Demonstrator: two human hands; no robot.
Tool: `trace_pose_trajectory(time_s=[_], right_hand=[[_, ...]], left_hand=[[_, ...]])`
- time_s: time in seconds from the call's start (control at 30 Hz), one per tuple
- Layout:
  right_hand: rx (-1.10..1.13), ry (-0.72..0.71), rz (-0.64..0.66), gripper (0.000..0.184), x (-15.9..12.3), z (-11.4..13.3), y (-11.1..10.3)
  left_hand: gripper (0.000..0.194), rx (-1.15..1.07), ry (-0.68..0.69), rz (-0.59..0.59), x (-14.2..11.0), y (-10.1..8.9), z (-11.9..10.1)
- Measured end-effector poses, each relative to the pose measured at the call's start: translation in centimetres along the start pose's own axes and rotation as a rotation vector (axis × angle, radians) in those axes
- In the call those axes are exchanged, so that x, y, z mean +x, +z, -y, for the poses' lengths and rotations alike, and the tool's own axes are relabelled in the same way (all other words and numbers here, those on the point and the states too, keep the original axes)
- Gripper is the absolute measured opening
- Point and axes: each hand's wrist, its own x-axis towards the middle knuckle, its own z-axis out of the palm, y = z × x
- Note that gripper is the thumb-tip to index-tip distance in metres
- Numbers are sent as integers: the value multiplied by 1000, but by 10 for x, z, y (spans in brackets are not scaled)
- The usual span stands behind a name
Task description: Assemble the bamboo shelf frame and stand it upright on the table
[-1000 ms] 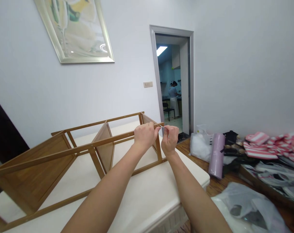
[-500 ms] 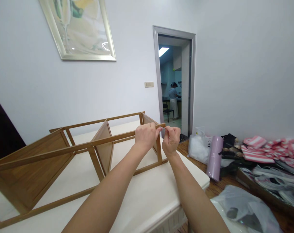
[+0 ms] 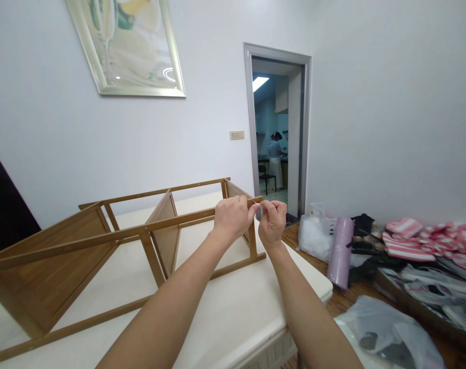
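Note:
A brown wooden shelf rack (image 3: 194, 215) lies on its side across the white table (image 3: 251, 297). Near the rack's right end, my left hand (image 3: 233, 218) is closed around the upper rail, its thumb pointing toward the rail's tip. My right hand (image 3: 272, 220) pinches a small silver hex key (image 3: 257, 203), just past the rail end. The key's short end meets the rail by my left thumb; most of it is hidden by my fingers.
On the floor at right are a purple roll (image 3: 341, 253), a stuffed clear bag (image 3: 315, 236), pink striped cloth (image 3: 413, 238) and a grey plastic bag (image 3: 390, 328). A person (image 3: 275, 159) stands beyond the doorway (image 3: 248, 102). A framed picture (image 3: 140, 92) hangs on the wall.
Both hands stay at the rail end, with the hex key still in my right fingers. Only a very slight shift of the view shows.

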Motion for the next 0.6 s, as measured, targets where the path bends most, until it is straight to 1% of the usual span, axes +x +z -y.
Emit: trace_pose_trajectory(time_s=[0.23,0.37,0.53,0.6], right_hand=[[-23,-30,-23,24,1,-2,1],[-23,-38,-25,24,3,0,0],[-69,-86,-54,17,6,3,-1],[-78,-124,-39,15,6,5,-1]], left_hand=[[53,33,-45,46,0,-5,-4],[51,42,-54,50,0,-8,-6],[49,44,-50,63,1,-8,-5],[45,45,-49,68,1,-8,-5]])
